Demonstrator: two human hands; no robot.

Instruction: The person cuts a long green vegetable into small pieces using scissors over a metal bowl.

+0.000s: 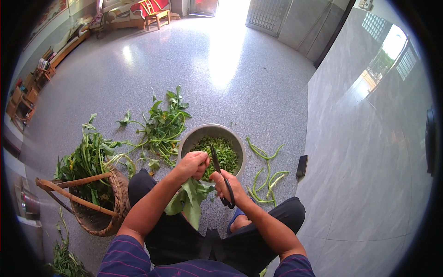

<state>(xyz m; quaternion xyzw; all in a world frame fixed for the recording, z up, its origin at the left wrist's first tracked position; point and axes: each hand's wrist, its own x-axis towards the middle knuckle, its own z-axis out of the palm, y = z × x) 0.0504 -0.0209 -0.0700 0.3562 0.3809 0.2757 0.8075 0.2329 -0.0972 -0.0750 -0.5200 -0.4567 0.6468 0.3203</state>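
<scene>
My left hand (pixel 194 165) is closed round a bunch of leafy green stems, its broad leaves (pixel 189 201) hanging below the fist over my lap. In my right hand (pixel 233 185) is a pair of black-handled scissors (pixel 215 159), blades pointing up and away from me, close beside the left fist. Whether the blades touch a stem I cannot tell. Both hands are over the near side of a round metal basin (pixel 185 140), which stands on the floor between my knees. Chopped greens (pixel 226 154) cover its bottom.
On the left stands a wicker basket (pixel 121 203) with a wooden handle, full of leafy stems (pixel 85 159). More leafy greens (pixel 164 124) lie beyond it. Loose green stems (pixel 265 182) and a dark phone (pixel 302 166) are right, by a grey tiled wall (pixel 364 184). Far back is a wooden chair (pixel 158 17).
</scene>
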